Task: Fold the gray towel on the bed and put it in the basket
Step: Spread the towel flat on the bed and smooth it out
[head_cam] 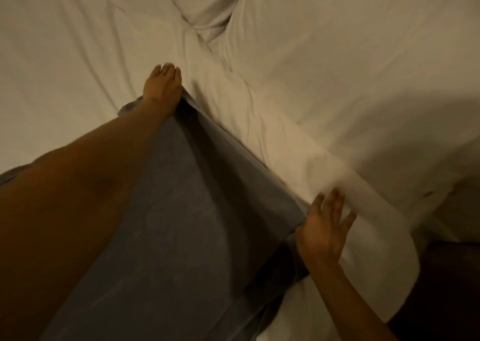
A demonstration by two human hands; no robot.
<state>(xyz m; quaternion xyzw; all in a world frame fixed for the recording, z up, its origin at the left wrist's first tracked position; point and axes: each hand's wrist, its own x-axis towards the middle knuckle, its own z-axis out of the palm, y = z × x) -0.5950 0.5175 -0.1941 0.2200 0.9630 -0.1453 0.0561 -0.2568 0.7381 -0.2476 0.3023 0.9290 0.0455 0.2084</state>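
Observation:
The gray towel (181,223) lies spread on the white bed (78,55), running from the lower left up toward the middle. My left hand (162,86) grips the towel's far corner and lifts that edge off the sheet. My right hand (324,226) sits at the towel's near right corner; its thumb pinches the edge while the fingers are spread over the sheet. My left forearm crosses above the towel's left part and hides it. No basket is in view.
A rumpled white duvet or pillow (337,55) bulges at the upper right. The bed's corner (441,236) drops off at the right, with dark floor (446,301) below it.

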